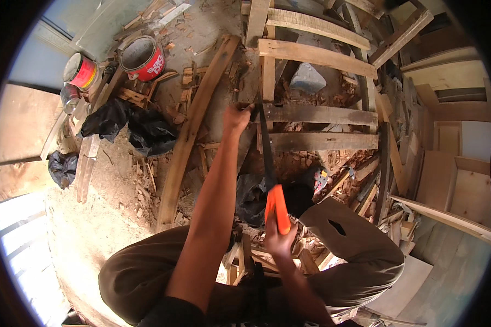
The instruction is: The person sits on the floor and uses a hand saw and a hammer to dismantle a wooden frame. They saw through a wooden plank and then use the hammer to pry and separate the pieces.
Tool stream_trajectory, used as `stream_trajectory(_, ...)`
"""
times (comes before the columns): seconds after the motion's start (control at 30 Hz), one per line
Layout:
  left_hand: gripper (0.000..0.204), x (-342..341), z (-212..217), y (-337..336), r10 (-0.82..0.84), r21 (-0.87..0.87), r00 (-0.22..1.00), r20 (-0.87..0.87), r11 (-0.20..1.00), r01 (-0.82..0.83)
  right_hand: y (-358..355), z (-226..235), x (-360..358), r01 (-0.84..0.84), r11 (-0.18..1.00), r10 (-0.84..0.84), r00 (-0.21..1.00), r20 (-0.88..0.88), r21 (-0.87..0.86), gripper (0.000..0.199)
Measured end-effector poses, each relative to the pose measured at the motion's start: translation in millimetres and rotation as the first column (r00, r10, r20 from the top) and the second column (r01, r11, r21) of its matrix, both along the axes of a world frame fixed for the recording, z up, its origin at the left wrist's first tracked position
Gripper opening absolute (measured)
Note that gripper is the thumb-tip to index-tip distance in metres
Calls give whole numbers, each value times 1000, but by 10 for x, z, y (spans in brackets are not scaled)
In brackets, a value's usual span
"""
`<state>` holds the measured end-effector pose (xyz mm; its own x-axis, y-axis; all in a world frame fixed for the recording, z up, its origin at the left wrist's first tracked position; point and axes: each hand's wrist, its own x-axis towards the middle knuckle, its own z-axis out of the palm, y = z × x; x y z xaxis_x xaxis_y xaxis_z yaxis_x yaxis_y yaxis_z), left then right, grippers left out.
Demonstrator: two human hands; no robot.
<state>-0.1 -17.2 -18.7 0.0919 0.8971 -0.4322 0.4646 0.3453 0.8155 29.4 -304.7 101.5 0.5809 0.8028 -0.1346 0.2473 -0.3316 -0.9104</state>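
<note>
Brown-trousered knees [360, 256] fill the lower edge of the view, and just above them the right hand [279, 237] is wrapped tight around the orange handle of a hand saw [273, 180]. Its dark blade runs straight up and away from the person to a grey, weathered wooden slat [319, 114], which it meets at the slat's left end. The left hand [235, 119] reaches out at full arm's length and is clenched on that same left end, touching the wood just beside the blade.

That slat is one of several nailed across a rough wooden frame [316, 54]; a second grey slat [322, 141] lies just below it and paler boards cross higher up. A grey stone [307, 78] sits between the upper boards. A long curved plank [193, 125] lies to the left of the frame, running from near the person's knee up toward the top of the view.

Underneath is a dusty floor [93, 229] strewn with wood chips, splinters and offcuts. Crumpled black plastic bags [131, 125] lie on it to the left. Pale wooden panels and cabinet-like pieces [458, 174] stand along the right side.

At upper left, a red paint can [143, 57] stands open, its inside looking grey and bare. A smaller red-and-yellow tin [81, 71] lies near it; whether anything is in it cannot be told.
</note>
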Motion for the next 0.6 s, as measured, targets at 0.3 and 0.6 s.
stream_trajectory(0.3, 42, 117, 90, 16, -61, -11, 998, -21, 998, 60, -151, -275, -76, 95, 995, -95, 995, -9, 21, 13)
stream_trajectory(0.6, 38, 237, -140, -21, 59, -77, 974, 220, 996, -43, 1210, -252, 343, 103, 988, -89, 989, -121, 112, 27)
